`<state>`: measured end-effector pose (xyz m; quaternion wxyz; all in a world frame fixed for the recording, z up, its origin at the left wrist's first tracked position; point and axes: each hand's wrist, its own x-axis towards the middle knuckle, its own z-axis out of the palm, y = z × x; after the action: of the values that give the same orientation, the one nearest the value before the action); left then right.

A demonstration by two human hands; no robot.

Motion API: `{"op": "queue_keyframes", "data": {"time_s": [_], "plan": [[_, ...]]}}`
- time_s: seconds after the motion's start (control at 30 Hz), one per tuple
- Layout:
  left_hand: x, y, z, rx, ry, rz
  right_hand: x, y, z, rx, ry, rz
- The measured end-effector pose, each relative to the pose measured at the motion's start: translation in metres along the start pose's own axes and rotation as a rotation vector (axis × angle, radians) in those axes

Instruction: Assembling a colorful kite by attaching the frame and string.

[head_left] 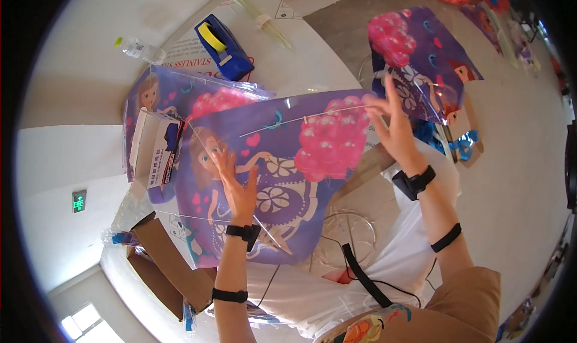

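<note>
A purple kite-like plastic sheet point(282, 117), printed with a cartoon princess and pink balloons, is spread before me. My left hand point(239, 189) rests on its printed figure, fingers stretched out and thumb apart. A thin white rod point(300, 120) runs slantwise across the upper part. At that rod's right end is my right hand point(393, 132), its fingers spread and slightly blurred, touching or just above the sheet's upper right corner. Another thin rod point(270, 233) lies across the lower part of the sheet.
A blue tape dispenser point(231, 57), a plastic bottle point(141, 49) and a bundle of thin sticks point(264, 21) lie beyond. Similar printed sheets lie left point(141, 93) and far right point(421, 60). A small white box point(147, 147) stands left, above an open cardboard box point(174, 262).
</note>
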<state>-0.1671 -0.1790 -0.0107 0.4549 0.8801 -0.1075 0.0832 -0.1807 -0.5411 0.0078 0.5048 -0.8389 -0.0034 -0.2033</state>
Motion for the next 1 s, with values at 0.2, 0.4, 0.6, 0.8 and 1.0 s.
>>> {"op": "queue_keyframes", "data": {"time_s": [0.2,0.4,0.6,0.8,1.0], "plan": [[-0.024,-0.008,-0.007,0.105,-0.022,-0.056,-0.036,-0.002,0.015,-0.216,-0.195,-0.086],[-0.041,-0.013,-0.015,0.197,-0.014,-0.033,-0.065,-0.006,0.027,-0.235,-0.207,-0.108],[-0.031,0.006,-0.031,0.015,-0.008,-0.019,-0.063,-0.024,0.023,0.0,-0.207,0.025],[-0.028,0.01,-0.033,-0.137,-0.061,-0.175,-0.047,-0.042,0.021,0.008,-0.21,0.007],[-0.024,0.025,-0.029,-0.076,-0.006,-0.117,-0.039,-0.045,0.024,-0.204,-0.101,-0.235]]}}
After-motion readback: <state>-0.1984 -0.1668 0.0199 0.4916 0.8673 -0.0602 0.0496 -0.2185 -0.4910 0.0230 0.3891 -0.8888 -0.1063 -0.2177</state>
